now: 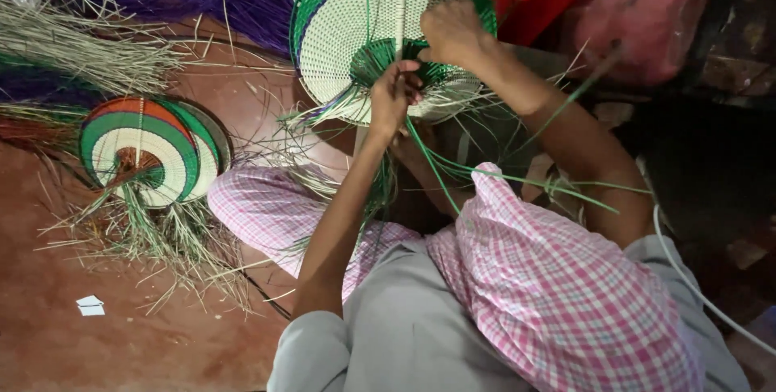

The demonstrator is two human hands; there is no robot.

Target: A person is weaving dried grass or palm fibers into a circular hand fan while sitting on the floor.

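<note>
Left hand (394, 97) pinches green strands (428, 162) below the woven fan (364, 20), held above the knees. Right hand (453, 32) grips the fan's centre (apparently closed on the weave). Finished fans (145, 149) lie on the floor (121, 335).

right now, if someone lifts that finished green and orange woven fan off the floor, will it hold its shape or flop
The woven fan would probably keep its flat disc shape, since the weave looks tight. It likely weighs little, being thin strips. The loose strand ends below it would probably dangle and snag on the floor.
</note>
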